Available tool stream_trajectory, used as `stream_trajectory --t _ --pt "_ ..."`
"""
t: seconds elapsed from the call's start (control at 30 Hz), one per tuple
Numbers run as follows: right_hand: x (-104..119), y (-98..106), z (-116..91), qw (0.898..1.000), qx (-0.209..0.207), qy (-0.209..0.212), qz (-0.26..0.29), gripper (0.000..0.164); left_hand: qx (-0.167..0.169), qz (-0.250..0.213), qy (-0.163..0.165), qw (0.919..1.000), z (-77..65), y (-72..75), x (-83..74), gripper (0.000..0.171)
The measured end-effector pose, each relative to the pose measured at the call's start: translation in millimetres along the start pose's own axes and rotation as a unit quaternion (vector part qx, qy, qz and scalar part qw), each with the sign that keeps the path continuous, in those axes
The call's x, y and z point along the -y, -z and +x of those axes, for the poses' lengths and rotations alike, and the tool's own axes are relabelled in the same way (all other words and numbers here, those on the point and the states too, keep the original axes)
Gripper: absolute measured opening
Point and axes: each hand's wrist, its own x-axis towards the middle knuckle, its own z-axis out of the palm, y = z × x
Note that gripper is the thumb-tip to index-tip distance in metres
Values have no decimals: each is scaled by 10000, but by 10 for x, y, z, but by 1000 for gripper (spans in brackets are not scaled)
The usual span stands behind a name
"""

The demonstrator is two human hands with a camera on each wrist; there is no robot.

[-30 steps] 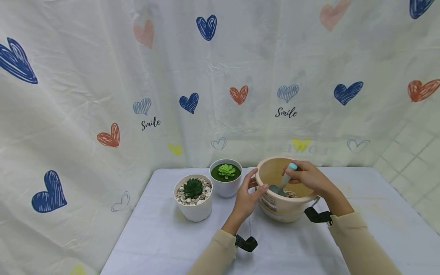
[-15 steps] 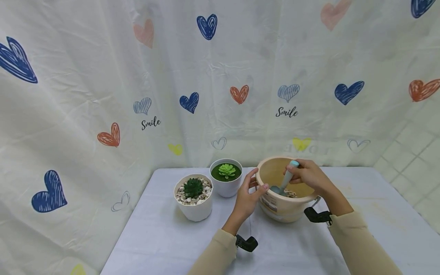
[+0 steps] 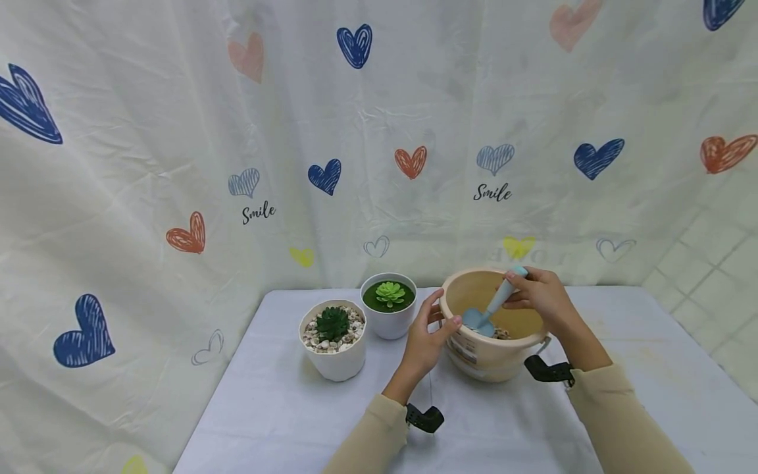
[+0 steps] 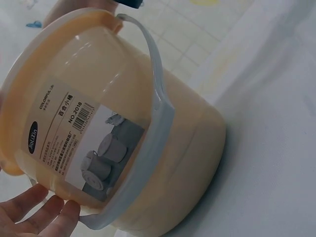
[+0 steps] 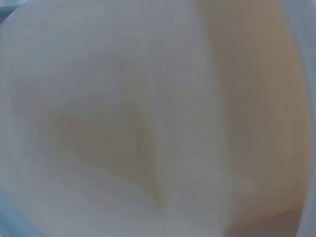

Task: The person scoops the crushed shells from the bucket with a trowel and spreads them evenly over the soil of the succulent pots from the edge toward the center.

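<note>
While the left grip (image 3: pixel 422 342) holds the bucket (image 3: pixel 491 362), low and right of centre, the right grip (image 3: pixel 541 299) clasps the scoop (image 3: pixel 497 299), its long axis slanting down-left into the bucket, blade nearer the left grip.

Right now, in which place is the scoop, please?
In the head view, the scoop is right of centre, held in the right hand, with its lower end inside the bucket, near the front-left rim.

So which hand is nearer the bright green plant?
Left. The left hand, touching the bucket, is just right of the plant; the right hand, holding the scoop, is farther right, across the bucket's opening.
</note>
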Motion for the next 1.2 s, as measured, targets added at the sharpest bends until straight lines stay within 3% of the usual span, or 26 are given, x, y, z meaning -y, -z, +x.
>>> stream_trajectory --t 0.17,0.33,0.47,0.7,1.2 --pt "29 1 -29 9996 -261 -92 90 54 -11 -19 4 10000 5 6 19 65" --pt "50 58 -58 9965 -486 -273 619 56 -4 -24 -20 10000 5 3 9 65" --pt "37 130 -88 9907 -562 -357 1190 45 -13 57 2 10000 6 8 -16 62" --pt "-25 213 -154 9828 -617 -221 1726 30 53 -27 -66 10000 -8 18 -1 61" --pt "-115 324 -244 9493 -858 -176 3021 28 8 108 -67 9999 9 15 37 65"
